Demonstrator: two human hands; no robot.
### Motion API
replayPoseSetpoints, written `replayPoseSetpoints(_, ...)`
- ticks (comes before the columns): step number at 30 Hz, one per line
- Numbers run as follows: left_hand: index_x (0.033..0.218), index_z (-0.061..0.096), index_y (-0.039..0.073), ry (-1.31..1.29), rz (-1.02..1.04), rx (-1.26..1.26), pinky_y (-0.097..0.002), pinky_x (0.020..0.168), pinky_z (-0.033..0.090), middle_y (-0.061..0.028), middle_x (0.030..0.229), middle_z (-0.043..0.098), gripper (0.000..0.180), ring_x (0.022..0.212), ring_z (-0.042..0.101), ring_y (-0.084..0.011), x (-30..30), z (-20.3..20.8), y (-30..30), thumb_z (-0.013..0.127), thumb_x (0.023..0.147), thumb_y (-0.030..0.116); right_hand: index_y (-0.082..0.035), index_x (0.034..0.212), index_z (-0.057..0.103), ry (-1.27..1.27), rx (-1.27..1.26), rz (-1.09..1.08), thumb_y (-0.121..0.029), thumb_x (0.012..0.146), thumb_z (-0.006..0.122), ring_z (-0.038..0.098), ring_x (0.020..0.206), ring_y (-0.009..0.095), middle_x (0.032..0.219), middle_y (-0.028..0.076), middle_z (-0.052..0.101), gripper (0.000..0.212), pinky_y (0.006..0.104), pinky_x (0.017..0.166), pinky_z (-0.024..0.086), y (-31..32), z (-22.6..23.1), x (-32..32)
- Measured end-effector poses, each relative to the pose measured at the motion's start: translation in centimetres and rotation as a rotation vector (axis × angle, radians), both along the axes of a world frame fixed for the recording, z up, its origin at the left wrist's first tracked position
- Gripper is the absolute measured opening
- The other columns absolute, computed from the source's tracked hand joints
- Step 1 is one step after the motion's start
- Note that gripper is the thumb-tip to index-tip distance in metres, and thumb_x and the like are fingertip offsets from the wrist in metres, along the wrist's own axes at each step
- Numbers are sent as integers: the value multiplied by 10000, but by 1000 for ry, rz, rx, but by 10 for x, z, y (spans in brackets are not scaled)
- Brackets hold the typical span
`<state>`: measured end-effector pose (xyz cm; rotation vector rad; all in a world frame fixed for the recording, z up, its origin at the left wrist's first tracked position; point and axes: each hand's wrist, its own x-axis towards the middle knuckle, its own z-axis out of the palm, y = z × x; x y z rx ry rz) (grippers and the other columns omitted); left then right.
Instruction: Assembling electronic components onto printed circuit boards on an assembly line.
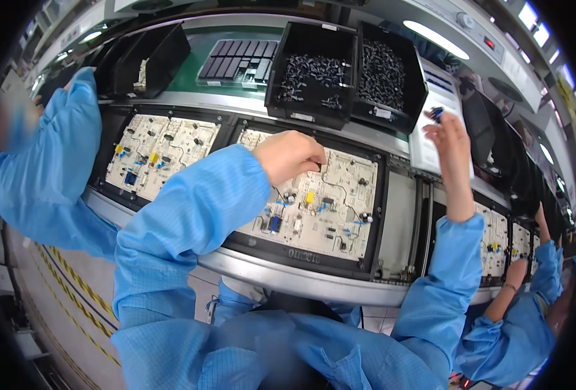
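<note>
My left hand (290, 156) is over the upper part of a cream circuit board (346, 244), its fingers pinched together at the surface. A small dark bit shows under the fingertips, but what it is stays hidden. The board lies in a black frame (288, 252) and carries yellow, blue and black parts. Raised to the right, beside a white tray (424, 153), my right hand (450, 138) grips a few small dark electronic components (437, 115) between thumb and fingers.
Two black bins (309, 112) of small dark components stand behind the board. Left of them lies a clear tray of black blocks (236, 62). Another framed board (161, 146) is at left. Co-workers in blue sleeves (73, 140) work on both sides. A metal rail (301, 281) edges the line.
</note>
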<state>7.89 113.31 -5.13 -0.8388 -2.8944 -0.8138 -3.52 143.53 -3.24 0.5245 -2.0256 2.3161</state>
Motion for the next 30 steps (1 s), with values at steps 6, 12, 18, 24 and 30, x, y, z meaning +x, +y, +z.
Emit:
replayPoseSetpoints(6, 909, 656, 80, -12, 28, -119, -359, 735, 487, -85, 891, 650, 151, 817, 617, -272, -12, -23, 19, 623, 773, 138, -22, 1001, 508, -133, 43, 117, -193, 936, 466, 567, 743, 114, 974, 114, 616, 187, 238, 697, 447, -7, -18, 74)
replayPoseSetpoints(12, 910, 661, 93, -4, 81, -124, -357, 745, 488, -62, 904, 654, 146, 836, 617, -259, -14, -24, 21, 617, 780, 143, -30, 979, 514, -184, 72, 142, -177, 933, 472, 570, 740, 112, 948, 115, 621, 160, 232, 682, 454, 4, -29, 81)
replayPoseSetpoints(18, 926, 652, 103, 35, 47, -171, -355, 769, 477, -48, 909, 648, 156, 867, 605, -257, -11, -21, 22, 616, 783, 152, -23, 986, 513, -181, 100, 159, -162, 924, 486, 569, 737, 108, 939, 110, 624, 154, 228, 686, 452, 11, -30, 80)
replayPoseSetpoints(24, 910, 638, 97, 13, -5, -270, -361, 762, 469, -59, 869, 643, 178, 813, 601, -259, -13, -16, 23, 662, 740, 142, 1, 1034, 537, 18, 265, 187, -37, 844, 573, 563, 824, 104, 990, 72, 592, 197, 228, 750, 444, 2, -26, 101)
replayPoseSetpoints(30, 947, 610, 83, 60, 224, 174, -304, 666, 472, -47, 777, 600, 217, 731, 574, -176, -54, 14, 18, 679, 767, 183, 1, 1035, 572, 359, 526, 307, 41, 734, 661, 548, 899, 123, 942, 49, 540, 316, 233, 784, 443, -5, -18, 119)
